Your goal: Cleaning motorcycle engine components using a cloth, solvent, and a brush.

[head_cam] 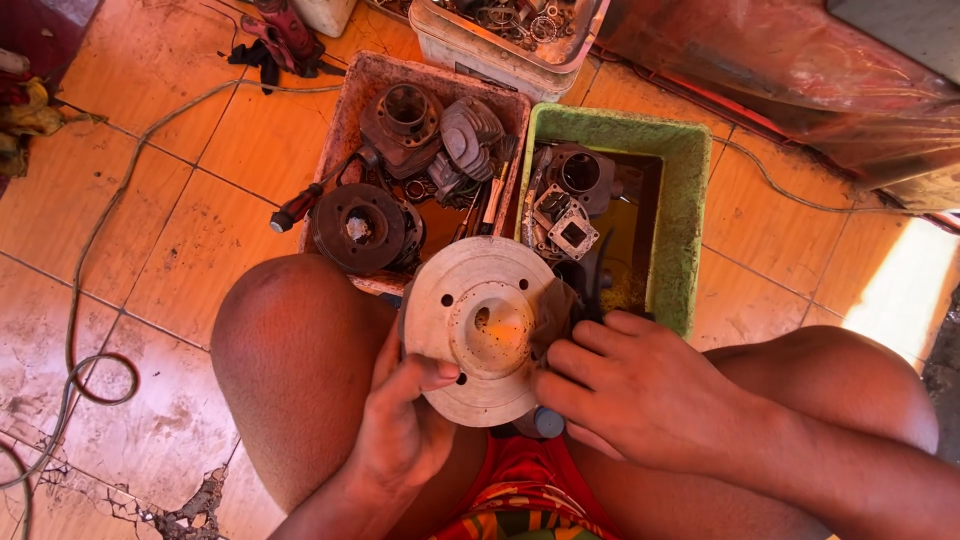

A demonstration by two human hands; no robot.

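Left hand point(400, 425) gripped the lower left rim of a round metal disc point(485, 325), fingers closed, thumb on its face. Right hand point(640, 390) pressed the disc's right edge, fingers curled against it. Disc was held over the lap between the knees. Ahead on the tiled floor point(170, 250): a pink bin point(352, 95) and a green bin point(685, 200) of engine parts.

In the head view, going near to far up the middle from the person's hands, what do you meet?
Left hand and right hand → round metal disc they hold → brown tray and green tray of engine parts → white tub.
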